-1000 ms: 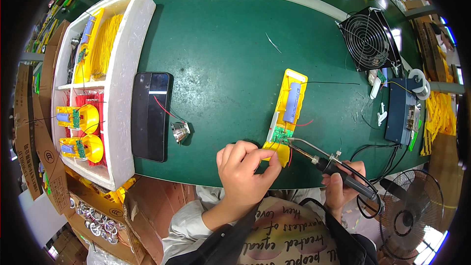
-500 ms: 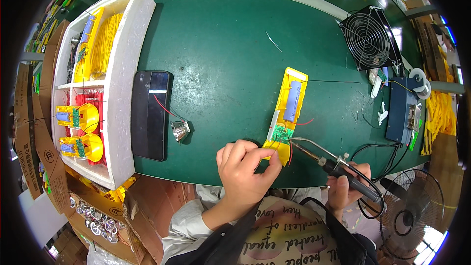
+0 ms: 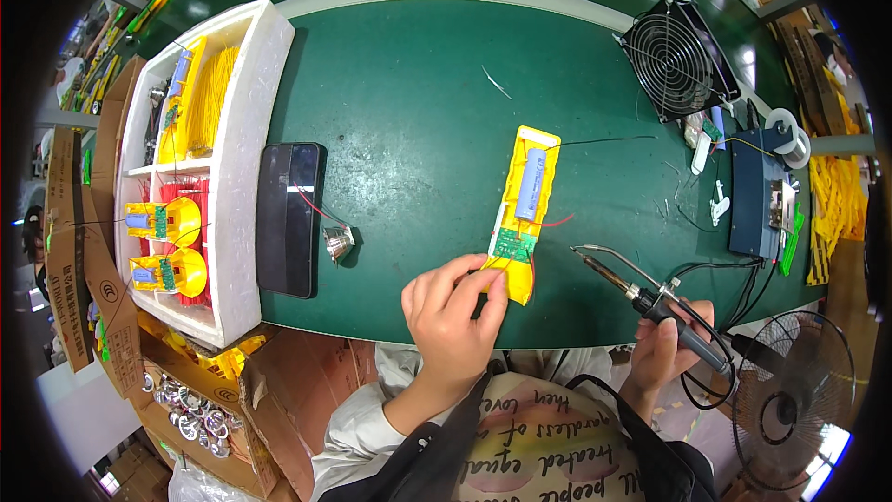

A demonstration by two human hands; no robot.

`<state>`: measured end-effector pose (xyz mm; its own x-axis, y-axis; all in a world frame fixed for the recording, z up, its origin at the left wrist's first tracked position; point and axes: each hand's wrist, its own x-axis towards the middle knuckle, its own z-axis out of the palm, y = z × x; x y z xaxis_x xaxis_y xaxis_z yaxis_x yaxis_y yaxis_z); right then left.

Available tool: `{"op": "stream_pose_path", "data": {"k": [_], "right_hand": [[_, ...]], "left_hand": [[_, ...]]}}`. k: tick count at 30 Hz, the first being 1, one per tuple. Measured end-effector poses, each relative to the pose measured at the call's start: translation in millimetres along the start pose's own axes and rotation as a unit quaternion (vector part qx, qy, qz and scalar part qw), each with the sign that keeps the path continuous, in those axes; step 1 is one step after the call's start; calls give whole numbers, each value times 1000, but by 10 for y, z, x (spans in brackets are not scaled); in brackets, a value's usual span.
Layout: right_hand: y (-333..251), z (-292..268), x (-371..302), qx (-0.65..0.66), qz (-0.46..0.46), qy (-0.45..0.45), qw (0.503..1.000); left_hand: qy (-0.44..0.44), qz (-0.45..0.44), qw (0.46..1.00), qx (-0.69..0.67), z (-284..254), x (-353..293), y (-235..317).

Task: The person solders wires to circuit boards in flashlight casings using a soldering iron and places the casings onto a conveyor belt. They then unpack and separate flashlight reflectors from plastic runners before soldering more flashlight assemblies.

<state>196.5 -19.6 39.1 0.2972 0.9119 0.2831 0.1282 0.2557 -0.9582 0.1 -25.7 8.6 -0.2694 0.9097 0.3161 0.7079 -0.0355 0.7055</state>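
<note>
A yellow torch housing (image 3: 511,186) lies open on the green bench, slightly slanted. Inside it sit a blue cylindrical battery (image 3: 531,182) and a small green circuit board (image 3: 514,244), with thin black and red wires coming off. The near end of the housing is pinched between thumb and fingers of my left hand (image 3: 455,311); whether a thin wire is also between the fingertips I cannot tell. My right hand (image 3: 662,344) grips a soldering iron (image 3: 664,310) with a curved metal tube along it. Its tip points left, to the right of the board and apart from it.
At left stands a white foam box (image 3: 243,177) holding wires and more yellow housings, beside a black phone (image 3: 288,223) and a reflector (image 3: 339,242). To the right are a square black fan (image 3: 680,65), a blue soldering station (image 3: 754,195) and a solder spool (image 3: 788,139).
The soldering iron has drawn back to the right, its tip leaving the circuit board. My left hand stays at the housing's near end. The whole view has shifted slightly.
</note>
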Motion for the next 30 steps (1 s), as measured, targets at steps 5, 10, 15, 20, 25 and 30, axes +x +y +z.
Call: {"op": "stream_pose_path", "data": {"k": [5, 10, 15, 20, 25, 30], "right_hand": [[31, -201, -21, 17, -24, 19, 999], [131, -374, 94, 59, -16, 93, 994], [193, -545, 260, 40, -32, 105, 993], [227, -595, 385, 36, 1, 141, 989], [276, -663, 326, -9, 43, 167, 985], [249, -815, 309, -63, 92, 180, 977]], "left_hand": [[-5, 25, 1000, 1, -71, 44, 46], [-177, -40, 977, 115, -95, 432, 427], [-321, -1, 912, 257, -71, 1110, 467], [-223, 80, 913, 332, 204, 2457, 324], [-146, 0, 931, 335, 1015, 3748, -54], [-124, -2, 946, 299, 1590, 4242, -82]]}}
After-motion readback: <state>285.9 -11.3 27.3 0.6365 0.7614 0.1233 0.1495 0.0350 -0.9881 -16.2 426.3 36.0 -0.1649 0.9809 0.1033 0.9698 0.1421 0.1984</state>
